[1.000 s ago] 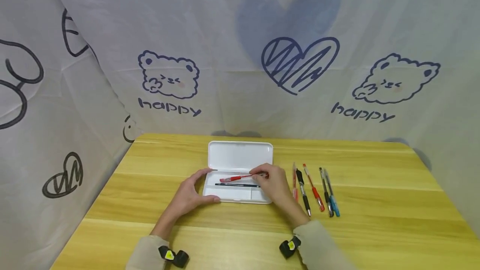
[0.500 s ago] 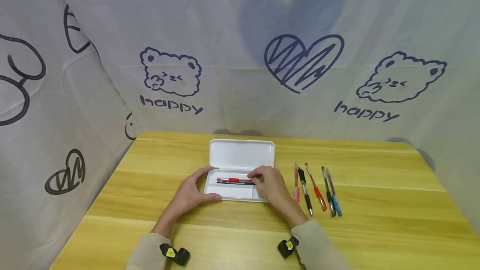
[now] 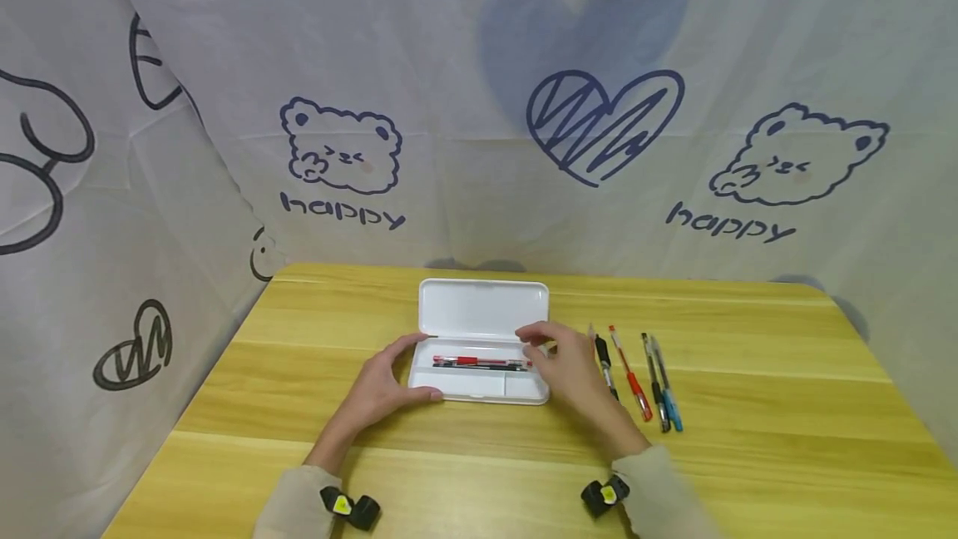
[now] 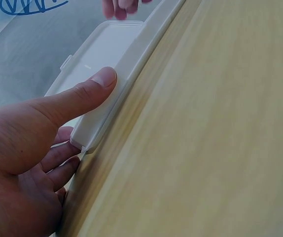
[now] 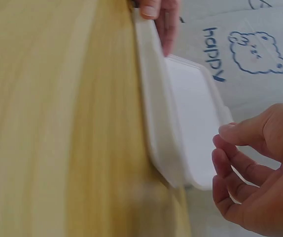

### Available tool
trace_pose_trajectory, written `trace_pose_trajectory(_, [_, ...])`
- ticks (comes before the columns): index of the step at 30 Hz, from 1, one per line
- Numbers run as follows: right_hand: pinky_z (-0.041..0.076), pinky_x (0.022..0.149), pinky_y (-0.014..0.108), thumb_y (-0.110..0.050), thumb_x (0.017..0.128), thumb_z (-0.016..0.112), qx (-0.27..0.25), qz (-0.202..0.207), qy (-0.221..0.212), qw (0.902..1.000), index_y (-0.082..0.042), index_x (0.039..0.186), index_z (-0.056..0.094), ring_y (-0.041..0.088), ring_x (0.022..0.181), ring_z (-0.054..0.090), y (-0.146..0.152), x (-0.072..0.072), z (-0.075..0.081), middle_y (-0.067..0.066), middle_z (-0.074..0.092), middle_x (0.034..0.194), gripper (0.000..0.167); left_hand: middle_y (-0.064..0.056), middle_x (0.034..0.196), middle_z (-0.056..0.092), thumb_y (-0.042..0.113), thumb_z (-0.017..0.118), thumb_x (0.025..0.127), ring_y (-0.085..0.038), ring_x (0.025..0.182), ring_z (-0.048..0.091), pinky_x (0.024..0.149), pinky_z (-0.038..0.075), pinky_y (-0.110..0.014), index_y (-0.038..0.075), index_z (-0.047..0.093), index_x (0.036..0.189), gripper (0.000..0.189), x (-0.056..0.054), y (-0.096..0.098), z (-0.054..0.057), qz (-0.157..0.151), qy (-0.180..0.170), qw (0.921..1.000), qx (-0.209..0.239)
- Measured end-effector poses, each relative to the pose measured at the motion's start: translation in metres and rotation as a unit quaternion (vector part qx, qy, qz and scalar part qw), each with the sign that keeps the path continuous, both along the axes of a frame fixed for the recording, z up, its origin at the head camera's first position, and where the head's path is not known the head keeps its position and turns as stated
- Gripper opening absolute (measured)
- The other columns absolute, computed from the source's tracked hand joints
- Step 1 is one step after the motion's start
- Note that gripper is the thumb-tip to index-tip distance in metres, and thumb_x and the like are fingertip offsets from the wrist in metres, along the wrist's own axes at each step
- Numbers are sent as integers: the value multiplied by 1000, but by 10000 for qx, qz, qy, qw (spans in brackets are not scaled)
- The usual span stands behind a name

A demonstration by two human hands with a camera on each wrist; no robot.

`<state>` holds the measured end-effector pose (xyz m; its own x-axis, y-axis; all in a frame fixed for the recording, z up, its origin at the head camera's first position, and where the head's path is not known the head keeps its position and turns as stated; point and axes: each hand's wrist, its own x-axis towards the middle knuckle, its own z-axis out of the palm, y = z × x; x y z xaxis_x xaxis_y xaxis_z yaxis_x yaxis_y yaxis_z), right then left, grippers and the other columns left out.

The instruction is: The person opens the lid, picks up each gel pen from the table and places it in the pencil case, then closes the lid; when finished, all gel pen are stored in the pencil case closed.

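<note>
A white pencil case (image 3: 467,384) lies with its lid (image 3: 483,309) tipped back. Inside its long rear compartment, a red pen (image 3: 468,361) rests alongside a thin black pen (image 3: 449,367). My left hand (image 3: 380,385) holds the case at its left end, thumb on the front wall (image 4: 102,106) and fingers curled around the end. Over the right end hovers my right hand (image 3: 572,366), its fingers loosely bent. Nothing sits between thumb and fingertips in the right wrist view, where the hand (image 5: 260,168) is beside the lid.
Right of the case, several pens lie on the wooden table (image 3: 449,472): a black one (image 3: 604,360), a red one (image 3: 632,377), another black one (image 3: 655,389) and a blue one (image 3: 671,406). My right hand partly covers the leftmost ones. A printed cloth (image 3: 464,190) hangs behind the table.
The red pen, earlier pinched by my right hand, has been lowered beside the black pen and let go. My right hand has drawn back to the right; the left hand keeps its place.
</note>
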<state>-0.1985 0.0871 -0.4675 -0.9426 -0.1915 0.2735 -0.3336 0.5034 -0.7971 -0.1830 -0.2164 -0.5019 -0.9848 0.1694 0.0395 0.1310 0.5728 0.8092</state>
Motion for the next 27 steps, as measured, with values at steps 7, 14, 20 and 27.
trace_pose_trajectory(7, [57, 72, 29, 5, 91, 73, -250, -56, 298, 9992, -3, 117, 73, 23, 90, 69, 39, 10, 11, 11, 75, 101, 27, -14, 155, 48, 38, 98, 66, -36, 147, 36, 120, 28, -57, 18, 54, 146, 94, 1, -1, -1, 22, -75, 10000, -2])
trace_pose_trajectory(14, [57, 69, 24, 1, 95, 70, -76, -384, 412, 9984, -6, 125, 69, 20, 89, 67, 80, 22, 18, 9, 73, 103, 30, -15, 154, 49, 39, 98, 66, -35, 146, 38, 120, 29, -56, 19, 55, 146, 93, 0, -1, -1, -2, -4, 10000, -4])
trace_pose_trajectory(20, [55, 66, 21, -2, 97, 69, 102, -565, 441, 9974, -7, 128, 66, 14, 88, 65, 114, 29, 16, 8, 71, 102, 32, -14, 154, 49, 39, 98, 66, -35, 146, 37, 120, 29, -56, 19, 55, 146, 93, -1, -1, -1, -31, 12, 10000, -1])
trace_pose_trajectory(27, [56, 70, 21, -2, 98, 66, 415, -849, -30, 9955, -2, 132, 62, 26, 96, 64, 144, 28, 5, 15, 67, 108, 35, -14, 155, 47, 37, 98, 66, -35, 148, 36, 121, 27, -56, 18, 54, 146, 94, 0, 0, -1, -3, -38, 10000, 36])
